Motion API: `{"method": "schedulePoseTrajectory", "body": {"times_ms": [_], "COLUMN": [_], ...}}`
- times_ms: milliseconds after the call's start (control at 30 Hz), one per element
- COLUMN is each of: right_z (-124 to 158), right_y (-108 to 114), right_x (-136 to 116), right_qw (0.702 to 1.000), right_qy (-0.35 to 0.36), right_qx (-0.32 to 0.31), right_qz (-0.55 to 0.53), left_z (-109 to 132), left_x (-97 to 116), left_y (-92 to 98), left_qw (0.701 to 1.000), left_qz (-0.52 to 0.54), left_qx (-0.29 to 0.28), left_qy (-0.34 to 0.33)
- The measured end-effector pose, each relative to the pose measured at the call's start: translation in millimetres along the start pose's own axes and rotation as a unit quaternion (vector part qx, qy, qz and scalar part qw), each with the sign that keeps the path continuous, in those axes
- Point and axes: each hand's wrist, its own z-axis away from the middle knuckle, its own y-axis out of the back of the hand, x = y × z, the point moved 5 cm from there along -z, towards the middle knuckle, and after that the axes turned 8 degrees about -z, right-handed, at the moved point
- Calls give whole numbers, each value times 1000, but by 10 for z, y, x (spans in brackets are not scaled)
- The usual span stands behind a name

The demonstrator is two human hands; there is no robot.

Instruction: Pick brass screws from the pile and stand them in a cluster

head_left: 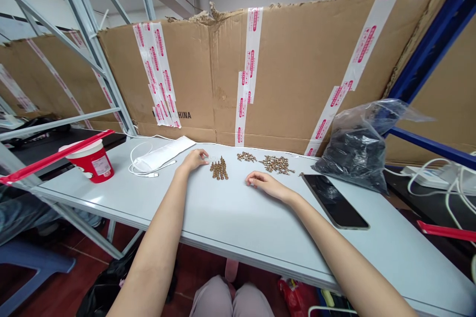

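My left hand (pixel 196 159) rests on the grey-white table (pixel 230 208), its fingers curled together at the left edge of a cluster of small brass-coloured pieces (pixel 219 169) set in rows. What those fingers hold, if anything, is too small to make out. My right hand (pixel 266 183) lies on the table to the right of the rows, fingers bent inward, with nothing I can name in them. Just beyond it is a loose heap of small metal pieces (pixel 278 164). A smaller heap (pixel 246 157) sits between that heap and the rows.
A red cup (pixel 92 161) stands at the left, near a white packet (pixel 163 153) and cable (pixel 139 171). To the right are a black phone (pixel 336 201) and a clear plastic bag of dark items (pixel 353 151). Taped cardboard (pixel 290 69) walls off the back.
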Motion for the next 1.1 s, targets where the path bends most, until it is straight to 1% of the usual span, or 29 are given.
{"method": "schedulePoseTrajectory", "body": {"times_ms": [67,100,167,200,233,267,333,367,433,533,600,700,767,867,967,1033,1100], "right_z": [-4,-4,11,27,48,69,103,115,134,158,172,183,179,155,125,112,109], "right_y": [16,40,125,179,231,277,352,384,444,530,577,617,627,632,652,674,686], "right_x": [-9,-16,-39,-51,-62,-65,-48,-32,-6,10,11,4,4,23,56,86,103], "right_qw": [1000,999,989,975,954,928,878,858,831,810,810,823,838,865,884,893,899], "right_qy": [4,9,29,38,44,44,30,18,-3,-34,-48,-45,-38,-25,-12,-12,-14], "right_qx": [9,23,78,113,145,170,199,204,214,227,231,232,231,228,234,234,228], "right_qz": [15,35,121,186,258,327,435,470,513,539,537,516,493,447,404,385,374], "left_z": [-2,-2,0,1,3,4,6,7,11,26,48,110,172,283,375,419,462], "left_x": [-10,-11,-12,-14,-15,-14,10,37,109,218,287,447,626,973,1316,1514,1674], "left_y": [-9,-13,-17,-16,-11,-2,23,35,60,117,183,316,405,503,493,401,262], "left_qw": [1000,1000,1000,1000,1000,1000,1000,1000,999,998,995,985,975,958,943,932,915], "left_qz": [5,8,12,13,13,13,10,8,1,-15,-28,-47,-66,-94,-109,-128,-157], "left_qx": [-4,-5,-3,-1,2,7,16,19,25,53,92,160,196,236,251,237,210], "left_qy": [7,6,5,6,8,10,4,-5,-28,-41,-36,-47,-77,-136,-191,-245,-305]}}
